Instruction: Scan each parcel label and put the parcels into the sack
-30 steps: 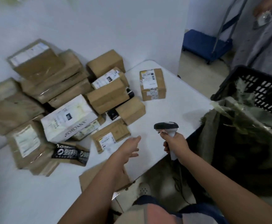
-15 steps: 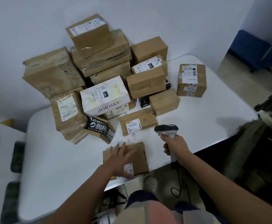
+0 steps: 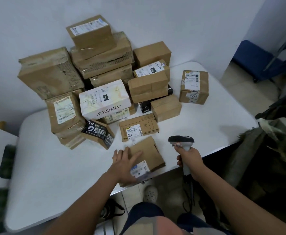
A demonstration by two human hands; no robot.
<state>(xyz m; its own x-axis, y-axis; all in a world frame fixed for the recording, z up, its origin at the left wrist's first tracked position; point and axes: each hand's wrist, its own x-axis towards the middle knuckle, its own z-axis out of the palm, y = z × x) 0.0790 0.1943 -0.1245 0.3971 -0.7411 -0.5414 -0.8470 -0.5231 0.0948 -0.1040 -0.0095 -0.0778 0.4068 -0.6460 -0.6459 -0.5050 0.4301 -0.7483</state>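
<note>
Parcel (image 3: 145, 155) lies flat under your spread left hand (image 3: 125, 162); your right hand (image 3: 189, 160) grips the scanner (image 3: 181, 139). Stacked boxes (image 3: 103, 65) crowd the table (image 3: 54, 175) behind; the sack (image 3: 274, 146) hangs right.

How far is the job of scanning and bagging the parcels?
Early. The sack shows no parcel inside. In hand: left hand flat on a flat brown parcel at the table edge; right hand grips the scanner. Left: the piled parcels behind.
</note>
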